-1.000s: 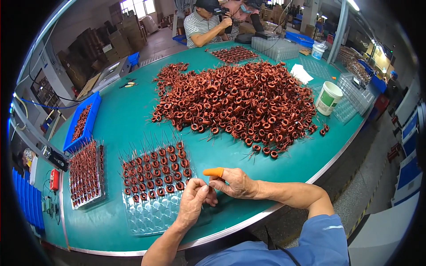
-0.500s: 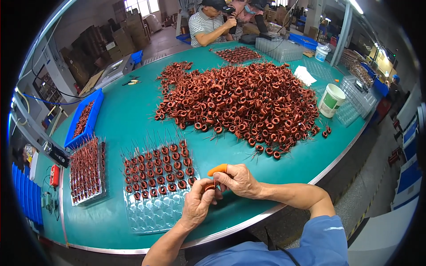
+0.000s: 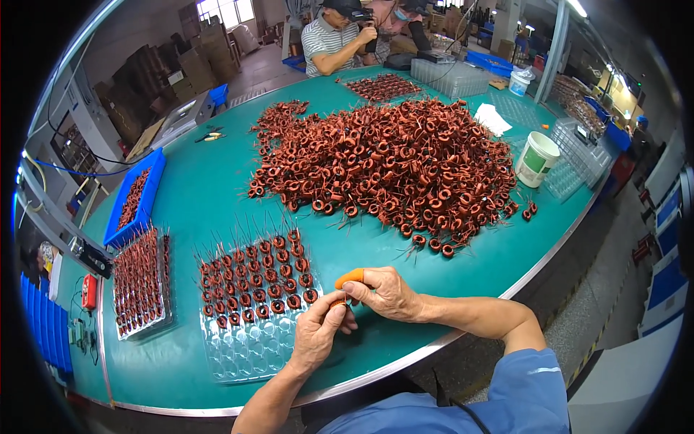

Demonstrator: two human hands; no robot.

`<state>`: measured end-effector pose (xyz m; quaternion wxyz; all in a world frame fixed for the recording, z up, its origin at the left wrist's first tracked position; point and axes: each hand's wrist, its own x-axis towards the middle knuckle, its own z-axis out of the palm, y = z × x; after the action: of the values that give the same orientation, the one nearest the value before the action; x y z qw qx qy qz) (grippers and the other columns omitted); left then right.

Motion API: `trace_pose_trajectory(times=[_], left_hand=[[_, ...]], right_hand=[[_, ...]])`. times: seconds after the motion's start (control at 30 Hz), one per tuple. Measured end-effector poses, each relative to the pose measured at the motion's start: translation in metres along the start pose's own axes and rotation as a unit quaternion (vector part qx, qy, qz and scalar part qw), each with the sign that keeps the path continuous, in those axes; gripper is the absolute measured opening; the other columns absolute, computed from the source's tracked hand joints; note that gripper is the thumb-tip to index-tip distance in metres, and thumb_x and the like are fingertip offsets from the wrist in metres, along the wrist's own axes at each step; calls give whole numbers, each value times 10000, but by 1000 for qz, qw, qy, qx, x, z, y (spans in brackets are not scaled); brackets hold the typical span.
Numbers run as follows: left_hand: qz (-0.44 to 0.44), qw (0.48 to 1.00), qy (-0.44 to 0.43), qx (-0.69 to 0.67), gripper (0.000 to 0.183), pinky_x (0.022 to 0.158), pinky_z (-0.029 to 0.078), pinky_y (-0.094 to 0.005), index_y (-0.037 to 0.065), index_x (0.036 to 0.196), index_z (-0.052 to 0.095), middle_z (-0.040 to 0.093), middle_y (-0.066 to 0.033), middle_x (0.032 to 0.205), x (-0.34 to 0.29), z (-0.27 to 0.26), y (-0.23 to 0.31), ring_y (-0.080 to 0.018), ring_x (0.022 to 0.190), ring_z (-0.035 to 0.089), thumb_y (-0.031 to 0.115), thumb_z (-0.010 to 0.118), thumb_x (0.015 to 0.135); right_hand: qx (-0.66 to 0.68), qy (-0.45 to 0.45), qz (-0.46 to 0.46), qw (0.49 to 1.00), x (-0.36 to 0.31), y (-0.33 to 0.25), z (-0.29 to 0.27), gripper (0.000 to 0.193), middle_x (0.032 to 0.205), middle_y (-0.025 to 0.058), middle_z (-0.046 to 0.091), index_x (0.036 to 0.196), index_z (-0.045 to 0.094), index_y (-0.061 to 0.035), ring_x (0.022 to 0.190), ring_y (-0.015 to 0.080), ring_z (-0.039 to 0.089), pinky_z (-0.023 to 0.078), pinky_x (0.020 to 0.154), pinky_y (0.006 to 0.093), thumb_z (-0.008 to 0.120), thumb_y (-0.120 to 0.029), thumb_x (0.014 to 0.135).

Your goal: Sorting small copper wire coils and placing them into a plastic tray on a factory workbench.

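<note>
A toroidal coil [image 3: 338, 304], wound in copper-red wire, is pinched between the thumb and fingers of my left hand [image 3: 316, 334]; those fingers hide much of it. Close against it, my right hand [image 3: 388, 293] has thumb and forefinger closed on the coil's thin wire lead, though the exact grip is partly covered. An orange finger cot [image 3: 350, 278] covers the right forefinger. Just left of my hands lies a clear plastic tray [image 3: 249, 356]. Rows of coils with upright leads fill its far part, and its near pockets hold none.
A large heap of coils [image 3: 390, 170] covers the table's middle. Stacked filled trays [image 3: 141, 286] and a blue bin [image 3: 150, 163] stand left. A white-green bucket [image 3: 537, 160] is at right. Two people are at the far edge, near clear trays [image 3: 450, 78] and pliers [image 3: 211, 137].
Both hands have shifted very slightly, staying together at the coil, which is now more hidden by the fingers. The whole view has moved a little. The tray's coils look the same.
</note>
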<state>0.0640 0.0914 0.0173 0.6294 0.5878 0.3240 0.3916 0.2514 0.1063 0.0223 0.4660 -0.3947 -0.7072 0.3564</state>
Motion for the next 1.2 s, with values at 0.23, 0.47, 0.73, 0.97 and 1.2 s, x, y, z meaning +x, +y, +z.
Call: trace_pose_trajectory(times=[0.23, 0.47, 0.73, 0.97, 1.2], left_hand=[[24, 998, 54, -10, 241, 652, 522, -277, 3, 1083, 594, 617, -88, 855, 6, -5, -1, -157, 728, 616, 202, 545, 955], [6, 992, 27, -122, 220, 655, 516, -285, -1, 1065, 576, 626, -97, 861, 9, -4, 1, -165, 716, 614, 187, 540, 956], [4, 986, 67, -153, 192, 630, 509, -273, 9, 1009, 566, 613, -85, 811, 12, 1, 6, -159, 685, 606, 190, 512, 970], [9, 990, 83, -112, 167, 578, 512, -278, 7, 982, 548, 609, -101, 795, 12, -2, 8, -179, 642, 609, 170, 539, 949], [18, 992, 77, -103, 151, 575, 517, -281, 12, 977, 542, 611, -94, 812, 8, 3, 10, -176, 643, 610, 159, 548, 944]], right_hand=[[-226, 89, -261, 934, 8, -6, -5, 164, 938, 94, 600, 903, 661, -33, 807, 272, 593, 494, 676, 351, 720, -130, 785], [-240, 71, -244, 937, 7, -15, -7, 185, 976, 109, 572, 914, 640, -27, 908, 288, 564, 460, 789, 393, 708, -123, 771], [-149, 66, -179, 970, 7, -16, -4, 150, 962, 96, 573, 906, 661, -29, 917, 261, 542, 453, 783, 378, 676, -153, 822], [-28, 20, -89, 995, 8, -15, -4, 183, 970, 79, 578, 957, 678, -45, 921, 235, 531, 447, 803, 342, 628, -204, 883], [11, 6, -73, 997, 9, -16, -7, 192, 1013, 71, 573, 959, 675, -40, 983, 220, 532, 443, 854, 339, 598, -209, 909]])
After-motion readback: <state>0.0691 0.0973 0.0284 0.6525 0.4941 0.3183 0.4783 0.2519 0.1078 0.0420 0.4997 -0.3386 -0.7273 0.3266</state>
